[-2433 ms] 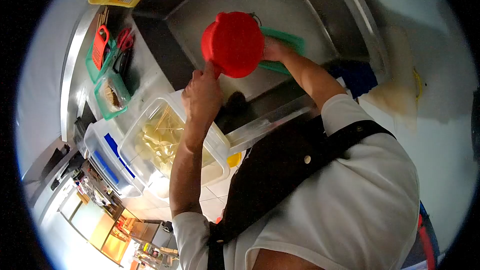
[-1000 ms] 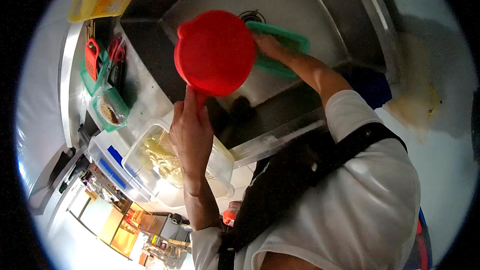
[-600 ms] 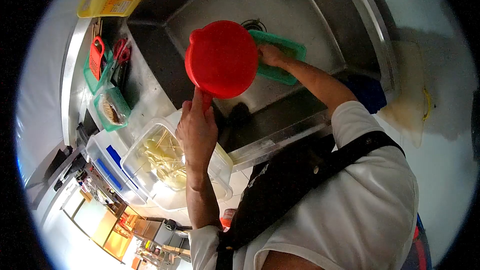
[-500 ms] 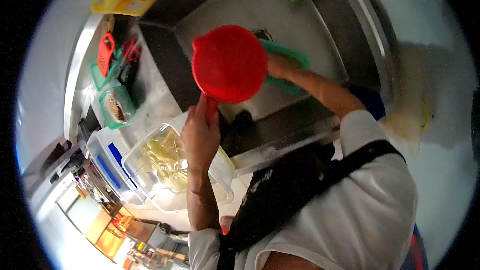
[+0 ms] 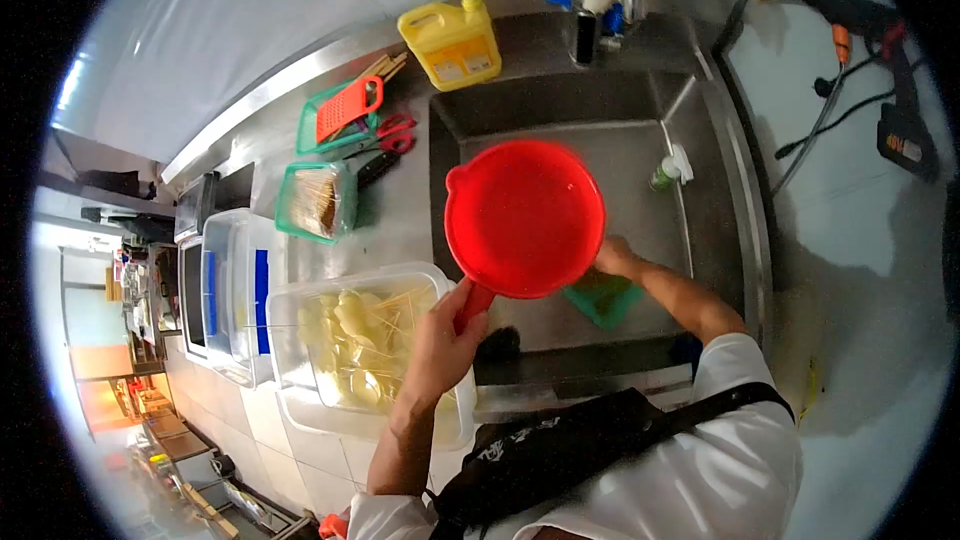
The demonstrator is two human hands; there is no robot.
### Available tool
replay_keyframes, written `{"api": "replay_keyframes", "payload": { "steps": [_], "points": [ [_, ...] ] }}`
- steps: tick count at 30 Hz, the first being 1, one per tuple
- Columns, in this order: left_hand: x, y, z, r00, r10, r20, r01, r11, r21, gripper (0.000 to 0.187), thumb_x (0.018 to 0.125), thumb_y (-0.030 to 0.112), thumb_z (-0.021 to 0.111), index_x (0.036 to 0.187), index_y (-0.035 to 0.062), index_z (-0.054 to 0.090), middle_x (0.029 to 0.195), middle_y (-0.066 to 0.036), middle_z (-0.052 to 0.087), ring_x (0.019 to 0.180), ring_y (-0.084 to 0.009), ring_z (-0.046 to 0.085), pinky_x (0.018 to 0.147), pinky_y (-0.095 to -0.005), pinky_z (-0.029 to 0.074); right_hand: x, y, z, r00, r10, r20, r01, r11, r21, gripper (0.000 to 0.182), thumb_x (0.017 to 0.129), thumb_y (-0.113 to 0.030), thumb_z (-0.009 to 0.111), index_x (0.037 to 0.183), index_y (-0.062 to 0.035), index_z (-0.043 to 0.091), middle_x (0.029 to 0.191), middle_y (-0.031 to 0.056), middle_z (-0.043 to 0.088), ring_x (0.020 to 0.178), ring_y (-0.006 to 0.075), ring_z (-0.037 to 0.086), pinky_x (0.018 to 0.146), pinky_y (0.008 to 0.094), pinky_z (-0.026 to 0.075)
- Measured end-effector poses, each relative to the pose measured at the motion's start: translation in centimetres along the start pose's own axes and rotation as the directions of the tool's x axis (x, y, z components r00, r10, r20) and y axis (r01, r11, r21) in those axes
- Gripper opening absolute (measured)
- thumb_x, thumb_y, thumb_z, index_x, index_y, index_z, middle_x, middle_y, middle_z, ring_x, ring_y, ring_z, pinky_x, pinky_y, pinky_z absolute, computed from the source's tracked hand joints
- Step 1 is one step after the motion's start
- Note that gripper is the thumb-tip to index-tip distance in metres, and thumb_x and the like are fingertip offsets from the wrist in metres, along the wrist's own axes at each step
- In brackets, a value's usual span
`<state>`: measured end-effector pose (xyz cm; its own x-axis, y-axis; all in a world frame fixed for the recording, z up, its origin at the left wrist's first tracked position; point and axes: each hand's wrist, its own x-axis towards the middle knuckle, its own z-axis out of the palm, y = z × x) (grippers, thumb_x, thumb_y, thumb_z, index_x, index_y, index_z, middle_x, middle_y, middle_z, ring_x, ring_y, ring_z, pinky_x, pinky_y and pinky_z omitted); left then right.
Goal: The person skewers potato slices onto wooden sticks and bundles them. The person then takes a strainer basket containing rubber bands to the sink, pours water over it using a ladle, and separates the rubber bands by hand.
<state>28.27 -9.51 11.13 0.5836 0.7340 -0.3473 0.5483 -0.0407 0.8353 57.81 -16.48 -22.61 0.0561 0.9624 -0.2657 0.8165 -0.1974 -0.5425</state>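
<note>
In the head view, a red water dipper (image 5: 525, 218) with a small spout hangs over the sink, its round opening facing me. The fingers of my left hand (image 5: 445, 345) are wrapped round its handle. My right hand (image 5: 617, 258) reaches down into the sink, at the far edge of a green plastic basket (image 5: 605, 312). Its fingers are largely hidden behind the dipper, which also covers part of the basket. Left of the sink, beside my left wrist, stands a clear plastic tub (image 5: 460, 395) of pale pieces on skewers (image 5: 360, 340).
The steel sink (image 5: 560, 338) holds a spray bottle (image 5: 668, 170) at its right side. Behind it stands a yellow pump jug (image 5: 455, 45). Red scissors (image 5: 397, 133), a red grater (image 5: 345, 112) and a basket of bagged sticks (image 5: 318, 202) lie on the left counter. A power tool (image 5: 905, 90) hangs at right.
My view has swung, bringing more of the counter and wall into sight. The dipper stays in my left hand. My right hand stays by the green basket in the sink.
</note>
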Motion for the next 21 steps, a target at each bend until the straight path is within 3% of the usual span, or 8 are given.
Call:
{"api": "replay_keyframes", "payload": {
  "steps": [4, 5, 6, 9, 14, 16, 19, 21],
  "points": [
    [-2.0, -0.7, -1.2, 0.999, -0.032, -0.041, 0.024, 0.986, -0.168, 0.045, 0.085, 0.004, 0.055, 0.128, -0.0019, 0.046, 0.095, -0.006, 0.061, 0.077, -0.0126, 0.055, 0.071, -0.0266, 0.046, 5.0, -0.9, -8.2, 0.988, 0.140, -0.061, -0.100, 0.896, 0.432, 0.027, 0.076, -0.031, 0.066, 0.079, -0.0045, 0.063, 0.064, 0.0099, 0.060, 0.054, 0.0240, 0.057, 0.051, 0.0385, 0.046],
    [-2.3, -0.7, -1.7, 0.998, -0.045, -0.038, 0.036, 0.978, -0.206, 0.044, 0.085, 0.005, 0.055, 0.128, -0.0020, 0.046, 0.094, -0.004, 0.061, 0.076, -0.0113, 0.055, 0.070, -0.0260, 0.047, 6.3, -2.7, -12.8, 0.978, 0.201, 0.062, -0.194, 0.750, 0.633, 0.030, 0.076, -0.034, 0.068, 0.076, -0.0048, 0.062, 0.061, 0.0073, 0.058, 0.047, 0.0183, 0.054, 0.045, 0.0331, 0.044],
    [-2.8, -0.9, -2.1, 0.996, -0.071, -0.060, 0.056, 0.975, -0.215, 0.045, 0.085, 0.005, 0.055, 0.128, -0.0018, 0.046, 0.092, -0.004, 0.060, 0.075, -0.0104, 0.054, 0.069, -0.0254, 0.047, 7.9, -4.9, -16.5, 0.991, 0.132, -0.020, -0.065, 0.607, 0.792, 0.029, 0.080, -0.035, 0.066, 0.074, -0.0065, 0.060, 0.057, 0.0020, 0.052, 0.040, 0.0097, 0.045, 0.036, 0.0258, 0.036],
    [-4.3, 0.3, -3.1, 0.982, -0.159, -0.097, 0.140, 0.974, -0.176, 0.046, 0.085, 0.004, 0.054, 0.130, -0.0011, 0.045, 0.090, -0.003, 0.059, 0.073, -0.0074, 0.052, 0.064, -0.0236, 0.047, 13.1, -12.4, -27.4, 0.960, 0.020, -0.278, 0.223, 0.543, 0.809, 0.028, 0.084, -0.029, 0.060, 0.069, -0.0065, 0.055, 0.055, 0.0013, 0.054, 0.040, 0.0105, 0.047, 0.037, 0.0258, 0.037],
    [-5.4, -0.6, -3.7, 0.963, -0.178, -0.203, 0.120, 0.957, -0.266, 0.046, 0.085, 0.005, 0.055, 0.129, -0.0006, 0.045, 0.085, -0.002, 0.058, 0.067, -0.0084, 0.053, 0.057, -0.0225, 0.045, 24.2, -17.3, -35.9, 0.962, 0.231, -0.145, 0.097, 0.206, 0.974, 0.030, 0.092, -0.029, 0.053, 0.092, 0.0009, 0.058, 0.077, 0.0097, 0.061, 0.057, 0.0140, 0.056, 0.051, 0.0262, 0.051],
    [-5.7, -1.8, -3.8, 0.951, -0.175, -0.255, 0.103, 0.956, -0.273, 0.043, 0.085, 0.008, 0.055, 0.127, 0.0031, 0.049, 0.080, -0.003, 0.058, 0.059, -0.0072, 0.052, 0.044, -0.0192, 0.040, 25.5, -19.4, -37.3, 0.959, 0.266, -0.095, 0.036, 0.218, 0.975, 0.029, 0.090, -0.026, 0.054, 0.090, 0.0031, 0.056, 0.074, 0.0139, 0.060, 0.052, 0.0193, 0.056, 0.048, 0.0292, 0.050],
    [-6.1, -2.6, -4.5, 0.953, -0.152, -0.261, 0.082, 0.962, -0.261, 0.044, 0.085, 0.007, 0.055, 0.128, 0.0029, 0.048, 0.081, -0.003, 0.058, 0.059, -0.0072, 0.052, 0.044, -0.0194, 0.040, 29.1, -19.7, -37.8, 0.952, 0.292, -0.089, 0.008, 0.267, 0.964, 0.029, 0.090, -0.024, 0.055, 0.088, 0.0050, 0.054, 0.073, 0.0169, 0.060, 0.050, 0.0219, 0.056, 0.047, 0.0312, 0.050],
    [-6.3, -2.6, -4.8, 0.946, -0.208, -0.250, 0.127, 0.944, -0.305, 0.046, 0.085, 0.005, 0.055, 0.129, -0.0004, 0.045, 0.084, -0.003, 0.058, 0.066, -0.0081, 0.053, 0.057, -0.0225, 0.045, 30.3, -19.1, -37.9, 0.955, 0.289, -0.065, 0.001, 0.216, 0.976, 0.027, 0.090, -0.023, 0.054, 0.087, 0.0044, 0.054, 0.074, 0.0171, 0.059, 0.049, 0.0207, 0.055, 0.046, 0.0310, 0.050]
  ]
}}
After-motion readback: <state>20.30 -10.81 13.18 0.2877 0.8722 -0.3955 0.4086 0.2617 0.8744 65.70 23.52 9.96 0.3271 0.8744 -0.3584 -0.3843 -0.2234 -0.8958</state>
